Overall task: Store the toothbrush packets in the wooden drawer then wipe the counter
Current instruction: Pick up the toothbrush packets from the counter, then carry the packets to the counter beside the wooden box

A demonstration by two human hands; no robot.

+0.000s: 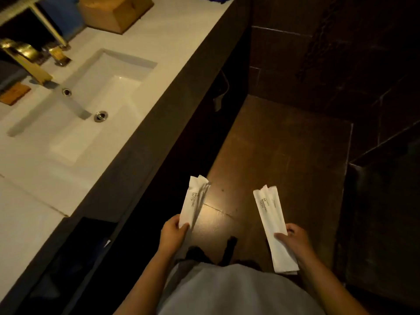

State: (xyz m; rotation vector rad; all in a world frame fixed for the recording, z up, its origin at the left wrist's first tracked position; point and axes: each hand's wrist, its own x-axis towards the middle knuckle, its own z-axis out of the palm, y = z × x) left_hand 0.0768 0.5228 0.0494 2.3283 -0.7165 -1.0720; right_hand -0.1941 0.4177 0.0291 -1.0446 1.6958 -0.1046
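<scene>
My left hand [173,234] grips the lower end of a small stack of white toothbrush packets [193,201] printed "BRUSHING TEETH", held just off the counter's dark front edge. My right hand [295,241] holds a second stack of the same white packets [270,214] further right, over the brown floor. Both stacks point away from me. The white counter [27,201] runs along the left. A dark opening [75,253] sits below the counter's edge at lower left; whether it is the wooden drawer is too dark to tell.
A rectangular white sink [75,123] with a gold tap [25,57] is set into the counter. A wooden box [116,12] stands at the far end and a small wooden tray [13,93] at the left. Dark tiled walls close in on the right.
</scene>
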